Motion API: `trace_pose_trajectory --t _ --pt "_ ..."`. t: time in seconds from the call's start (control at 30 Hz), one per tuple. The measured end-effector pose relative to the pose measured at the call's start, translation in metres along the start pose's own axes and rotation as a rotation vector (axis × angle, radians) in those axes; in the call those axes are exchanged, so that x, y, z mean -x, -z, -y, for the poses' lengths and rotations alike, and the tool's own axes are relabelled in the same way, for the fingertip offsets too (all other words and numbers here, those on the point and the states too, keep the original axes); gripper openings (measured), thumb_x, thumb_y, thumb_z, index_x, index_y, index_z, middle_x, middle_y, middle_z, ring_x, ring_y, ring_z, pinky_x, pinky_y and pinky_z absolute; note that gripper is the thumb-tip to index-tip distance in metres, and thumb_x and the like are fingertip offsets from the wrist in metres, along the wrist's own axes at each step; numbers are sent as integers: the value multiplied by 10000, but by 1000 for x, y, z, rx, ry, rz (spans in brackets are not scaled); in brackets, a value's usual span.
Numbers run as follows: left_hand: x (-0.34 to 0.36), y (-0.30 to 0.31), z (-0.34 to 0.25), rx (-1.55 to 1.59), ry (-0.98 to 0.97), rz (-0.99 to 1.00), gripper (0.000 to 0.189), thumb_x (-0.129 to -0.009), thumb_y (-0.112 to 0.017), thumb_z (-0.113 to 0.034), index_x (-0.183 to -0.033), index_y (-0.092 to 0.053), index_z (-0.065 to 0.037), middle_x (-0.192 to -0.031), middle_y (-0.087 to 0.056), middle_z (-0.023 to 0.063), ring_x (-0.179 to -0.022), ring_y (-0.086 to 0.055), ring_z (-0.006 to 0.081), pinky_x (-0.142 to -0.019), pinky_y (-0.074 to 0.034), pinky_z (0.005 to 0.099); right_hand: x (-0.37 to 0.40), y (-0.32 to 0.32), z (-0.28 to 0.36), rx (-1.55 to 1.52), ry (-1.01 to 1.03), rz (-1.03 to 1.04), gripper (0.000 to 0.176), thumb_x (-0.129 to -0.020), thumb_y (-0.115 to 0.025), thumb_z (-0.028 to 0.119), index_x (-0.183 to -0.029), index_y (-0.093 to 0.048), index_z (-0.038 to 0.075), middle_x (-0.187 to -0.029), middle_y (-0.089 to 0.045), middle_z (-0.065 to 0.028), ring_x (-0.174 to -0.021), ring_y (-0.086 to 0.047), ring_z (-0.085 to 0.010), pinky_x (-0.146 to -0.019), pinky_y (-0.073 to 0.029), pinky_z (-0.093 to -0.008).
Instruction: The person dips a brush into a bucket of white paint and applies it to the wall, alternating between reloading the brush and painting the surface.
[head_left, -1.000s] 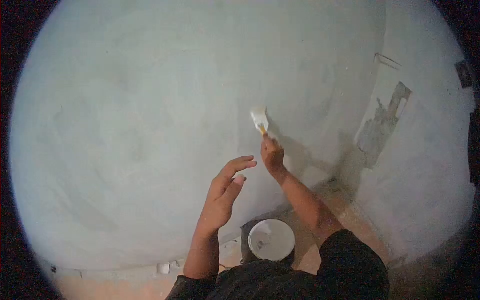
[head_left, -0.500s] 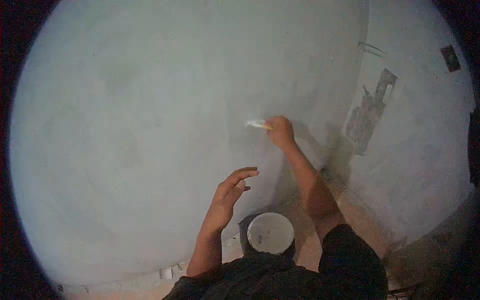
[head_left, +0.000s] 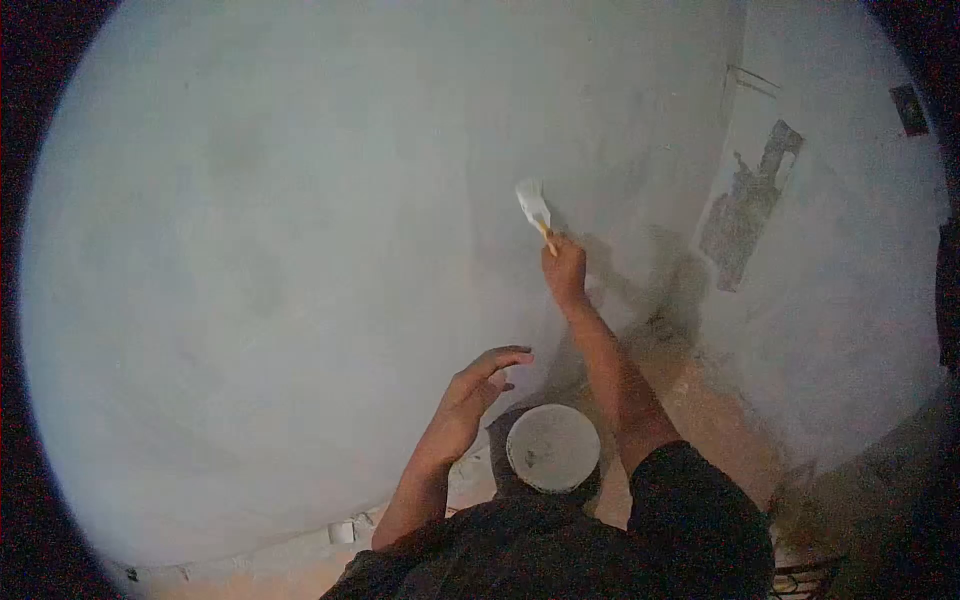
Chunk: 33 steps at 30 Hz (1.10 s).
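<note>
My right hand (head_left: 565, 268) grips the yellow handle of a paintbrush (head_left: 533, 208) whose white-loaded bristles press against the pale grey wall (head_left: 300, 250), pointing up and left. My left hand (head_left: 478, 395) hovers free in front of the wall, fingers spread and slightly curled, holding nothing. Below and between my arms a round bucket of white paint (head_left: 552, 447) stands on the floor close to the wall.
A side wall (head_left: 850, 300) meets the painted wall in a corner at the right, with a dark bare patch (head_left: 750, 205) on it. The orange-brown floor (head_left: 720, 420) shows by the corner. A small white object (head_left: 342, 532) lies at the wall's base.
The brush went from pointing up, to lying sideways half a second ago, to pointing up-left now, higher on the wall. My left hand sank and shifted slightly right.
</note>
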<state>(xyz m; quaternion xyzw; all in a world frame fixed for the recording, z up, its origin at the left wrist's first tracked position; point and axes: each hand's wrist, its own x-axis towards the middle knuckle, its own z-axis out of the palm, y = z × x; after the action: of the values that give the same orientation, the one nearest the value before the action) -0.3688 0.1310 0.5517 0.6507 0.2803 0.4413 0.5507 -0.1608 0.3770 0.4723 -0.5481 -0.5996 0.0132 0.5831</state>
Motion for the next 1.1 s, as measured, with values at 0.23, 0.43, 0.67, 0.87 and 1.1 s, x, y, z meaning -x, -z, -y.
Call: trace_pose_trajectory --t 0.23,0.43,0.67,0.87,1.1 --pt "-1 -15 -44 -40 32 -35 555 -897 -410 -502 -1155 -578 -40 -1260 -521 136 -1210 -442 288 -946 -392 426 76 25 -42 132 -133 287 99 -698 -630 57 -796 -640 53 -751 -612 -145 -797 -609 -308 -691 -475 -391" --pt "-1 -16 -60 48 78 -30 561 -908 -403 -495 -1166 -565 -24 -1254 -525 141 -1205 -447 293 -945 -399 437 22 63 26 290 -111 520 275 -641 -631 48 -902 -695 106 -878 -634 -128 -892 -599 -304 -790 -476 -391" --pt "1 3 -46 82 79 -26 542 -915 -409 -476 -1164 -566 -20 -1252 -530 134 -1205 -452 287 -956 -385 423 -98 88 169 115 202 -53 87 -709 -631 61 -774 -662 12 -727 -641 -141 -687 -605 -330 -649 -486 -394" --pt "-11 16 4 90 76 -33 562 -903 -417 -495 -1162 -569 -20 -1246 -533 142 -1207 -453 285 -946 -390 419 -88 74 184 -314 186 -218 114 -805 -637 87 -745 -634 -10 -599 -579 -142 -499 -500 -296 -502 -420 -300" --pt "-20 20 15 90 91 -41 570 -899 -421 -497 -1167 -564 -14 -1244 -535 141 -1199 -459 279 -945 -391 418 3 -33 82 -45 238 -124 78 -820 -596 46 -872 -630 -1 -680 -572 -192 -597 -576 -331 -540 -449 -380"
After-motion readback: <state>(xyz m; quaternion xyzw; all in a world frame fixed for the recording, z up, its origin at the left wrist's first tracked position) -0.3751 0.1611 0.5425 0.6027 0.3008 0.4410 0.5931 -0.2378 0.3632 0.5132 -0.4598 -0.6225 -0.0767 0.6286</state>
